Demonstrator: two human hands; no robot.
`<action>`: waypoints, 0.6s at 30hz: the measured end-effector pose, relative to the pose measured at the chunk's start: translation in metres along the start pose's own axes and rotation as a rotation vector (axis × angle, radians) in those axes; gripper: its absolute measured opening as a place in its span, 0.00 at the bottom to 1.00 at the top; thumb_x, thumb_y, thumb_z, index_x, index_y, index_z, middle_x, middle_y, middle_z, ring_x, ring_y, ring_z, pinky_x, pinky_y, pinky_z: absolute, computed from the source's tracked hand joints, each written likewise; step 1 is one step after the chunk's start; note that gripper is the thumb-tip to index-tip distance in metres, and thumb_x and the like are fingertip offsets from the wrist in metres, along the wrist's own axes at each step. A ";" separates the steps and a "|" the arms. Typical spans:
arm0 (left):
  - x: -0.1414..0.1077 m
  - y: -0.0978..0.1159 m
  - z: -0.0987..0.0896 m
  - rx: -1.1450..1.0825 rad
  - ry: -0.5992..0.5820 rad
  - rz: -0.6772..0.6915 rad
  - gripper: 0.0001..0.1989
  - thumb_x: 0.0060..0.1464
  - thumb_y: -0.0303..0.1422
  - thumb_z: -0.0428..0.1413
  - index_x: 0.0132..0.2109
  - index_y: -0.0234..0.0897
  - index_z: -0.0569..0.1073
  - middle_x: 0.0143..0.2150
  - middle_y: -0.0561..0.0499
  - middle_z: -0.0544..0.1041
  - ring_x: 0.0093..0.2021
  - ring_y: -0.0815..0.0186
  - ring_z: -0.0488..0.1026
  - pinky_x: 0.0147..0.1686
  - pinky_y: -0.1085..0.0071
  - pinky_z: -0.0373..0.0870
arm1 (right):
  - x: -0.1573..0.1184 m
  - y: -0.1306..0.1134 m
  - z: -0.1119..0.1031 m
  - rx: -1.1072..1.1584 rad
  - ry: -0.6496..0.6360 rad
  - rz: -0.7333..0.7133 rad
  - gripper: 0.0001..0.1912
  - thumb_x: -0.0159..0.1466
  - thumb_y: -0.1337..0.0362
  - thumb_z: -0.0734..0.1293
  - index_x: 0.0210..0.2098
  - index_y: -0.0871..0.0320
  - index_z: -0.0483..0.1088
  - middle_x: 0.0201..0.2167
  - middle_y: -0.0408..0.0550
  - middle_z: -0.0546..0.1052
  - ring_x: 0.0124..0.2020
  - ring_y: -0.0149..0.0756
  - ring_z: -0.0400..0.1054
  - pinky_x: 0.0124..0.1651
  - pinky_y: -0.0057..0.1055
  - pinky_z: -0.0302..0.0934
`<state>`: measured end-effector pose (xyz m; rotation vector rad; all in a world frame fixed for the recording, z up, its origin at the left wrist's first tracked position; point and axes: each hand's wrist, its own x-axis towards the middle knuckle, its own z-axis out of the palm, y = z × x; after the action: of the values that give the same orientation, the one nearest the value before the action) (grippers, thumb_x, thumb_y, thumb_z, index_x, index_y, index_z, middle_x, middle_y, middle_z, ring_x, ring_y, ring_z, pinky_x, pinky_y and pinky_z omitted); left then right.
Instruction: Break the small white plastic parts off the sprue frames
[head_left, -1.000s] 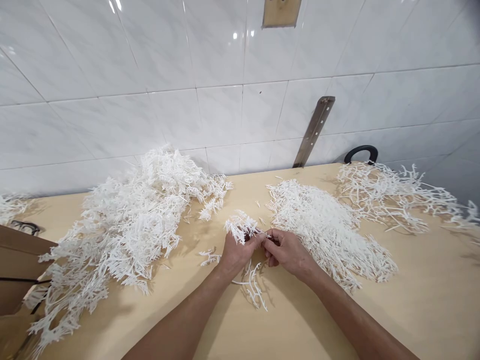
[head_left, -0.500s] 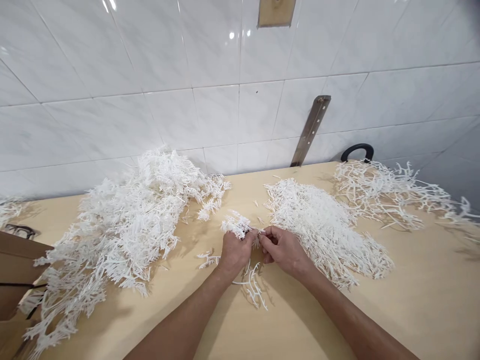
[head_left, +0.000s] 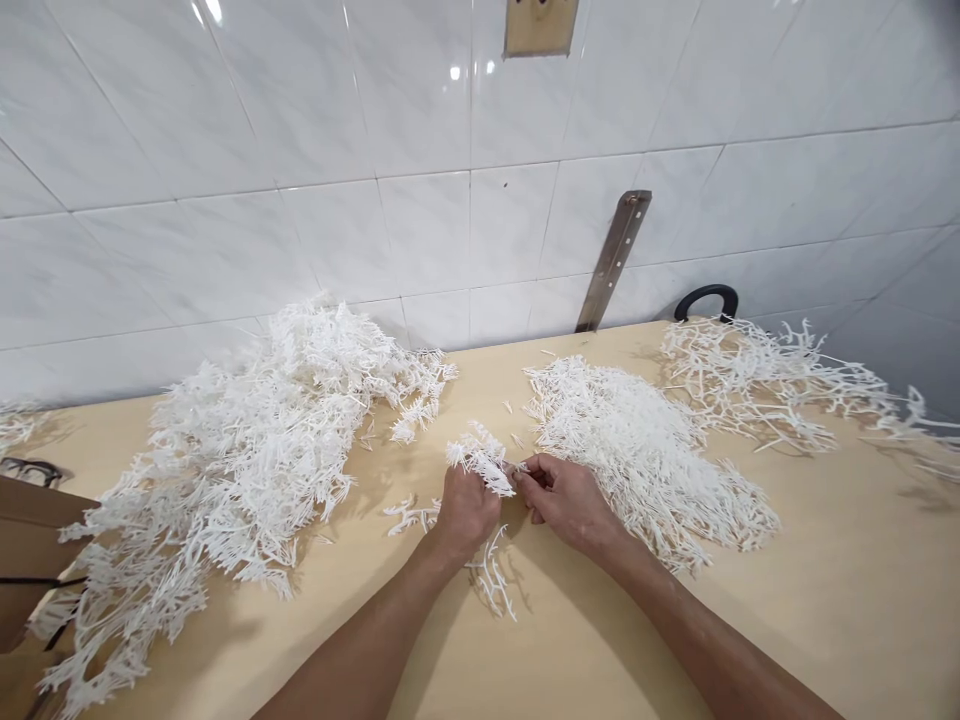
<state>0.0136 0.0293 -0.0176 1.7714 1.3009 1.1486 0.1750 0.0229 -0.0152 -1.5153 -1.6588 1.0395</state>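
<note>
1. Behind the pale wooden surface [head_left: 570, 640], white marbled tiling [head_left: 420, 100], with a yellowish plate [head_left: 540, 28] up high and a dark metal strip [head_left: 613, 262] leaning at a slant near the far edge.
2. Slightly farther left in the view than half a second ago, nearly everything on the surface and wall, as if after a small turn of the camera to the right.
3. In the left hand [head_left: 466, 515], a small white sprig cluster [head_left: 484, 458], grasped with curled fingers and held above the middle of the surface. Spread lower and farther right now than in the earlier frame, over the fingertips and thumb.
4. At the right end of that cluster, the right hand [head_left: 574, 505], thumb and forefinger drawn together close to the left hand. Cannot tell whether a piece is pinched between them.
5. Just below and beside the left hand, loose branching pieces: one bare stem [head_left: 493, 580] nearer the person, one short sprig [head_left: 409, 515] to the left.
6. To the left, a large feathery heap [head_left: 262, 450], reaching from the far edge down toward a brown box [head_left: 37, 540], with dark-framed glasses [head_left: 30, 470] behind the box.
7. To the right, a dense heap of fine pieces [head_left: 645, 450], and beyond it a looser pile of branching stems [head_left: 757, 380], next to a black curved handle [head_left: 706, 291] by the wall. Much the same in shape as before, both of these.
</note>
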 end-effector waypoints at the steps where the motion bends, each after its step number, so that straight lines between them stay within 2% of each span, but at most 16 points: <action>1: 0.000 -0.004 0.002 0.051 0.003 0.037 0.08 0.47 0.25 0.53 0.25 0.38 0.75 0.27 0.49 0.78 0.32 0.60 0.73 0.39 0.65 0.69 | 0.000 -0.001 0.000 0.001 -0.002 0.006 0.13 0.63 0.53 0.65 0.29 0.55 0.71 0.21 0.42 0.75 0.18 0.34 0.70 0.25 0.29 0.64; 3: 0.000 -0.010 0.005 0.085 0.028 0.053 0.08 0.46 0.25 0.53 0.24 0.38 0.73 0.24 0.48 0.76 0.30 0.59 0.72 0.39 0.63 0.69 | -0.001 -0.004 0.001 0.002 0.003 0.020 0.14 0.63 0.52 0.65 0.28 0.55 0.71 0.20 0.41 0.75 0.18 0.34 0.70 0.25 0.29 0.64; 5: -0.002 -0.009 0.008 0.024 0.038 0.058 0.09 0.47 0.25 0.54 0.22 0.39 0.71 0.22 0.49 0.74 0.28 0.60 0.71 0.39 0.63 0.69 | 0.000 -0.006 0.002 0.018 0.009 0.046 0.15 0.62 0.51 0.65 0.28 0.55 0.70 0.19 0.41 0.74 0.18 0.34 0.70 0.25 0.29 0.64; 7: -0.004 -0.003 0.009 -0.040 0.058 0.049 0.08 0.48 0.26 0.55 0.23 0.39 0.72 0.24 0.50 0.74 0.29 0.61 0.71 0.40 0.63 0.69 | 0.001 -0.008 0.003 0.081 -0.012 0.092 0.14 0.62 0.52 0.65 0.27 0.55 0.69 0.19 0.40 0.74 0.17 0.34 0.70 0.23 0.29 0.64; 11: -0.005 0.016 0.010 -0.141 0.201 -0.065 0.07 0.50 0.29 0.55 0.25 0.37 0.72 0.26 0.50 0.75 0.30 0.62 0.71 0.38 0.66 0.68 | 0.003 -0.008 0.008 0.211 -0.044 0.184 0.13 0.62 0.54 0.63 0.25 0.55 0.66 0.19 0.42 0.74 0.17 0.35 0.70 0.21 0.29 0.63; 13: -0.004 0.021 0.010 -0.235 0.231 -0.133 0.07 0.50 0.31 0.56 0.26 0.36 0.74 0.28 0.50 0.76 0.32 0.62 0.72 0.38 0.67 0.68 | 0.003 -0.009 0.011 0.118 0.083 0.096 0.11 0.61 0.57 0.63 0.26 0.55 0.67 0.20 0.43 0.74 0.19 0.35 0.70 0.23 0.30 0.64; 16: -0.003 0.022 0.010 -0.340 0.221 -0.265 0.11 0.49 0.36 0.58 0.26 0.34 0.73 0.25 0.50 0.74 0.30 0.64 0.71 0.34 0.69 0.67 | 0.000 -0.012 0.017 -0.112 0.335 -0.227 0.07 0.59 0.62 0.63 0.26 0.55 0.67 0.24 0.47 0.75 0.26 0.37 0.70 0.31 0.32 0.65; 18: -0.003 0.020 0.010 -0.363 0.212 -0.364 0.16 0.48 0.41 0.60 0.22 0.34 0.70 0.20 0.53 0.68 0.25 0.67 0.65 0.27 0.71 0.62 | 0.000 -0.014 0.020 -0.159 0.368 -0.332 0.06 0.58 0.63 0.62 0.26 0.55 0.67 0.26 0.48 0.75 0.28 0.37 0.70 0.33 0.33 0.65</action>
<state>0.0296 0.0202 -0.0054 1.1238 1.3633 1.2858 0.1514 0.0202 -0.0124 -1.3672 -1.6777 0.4324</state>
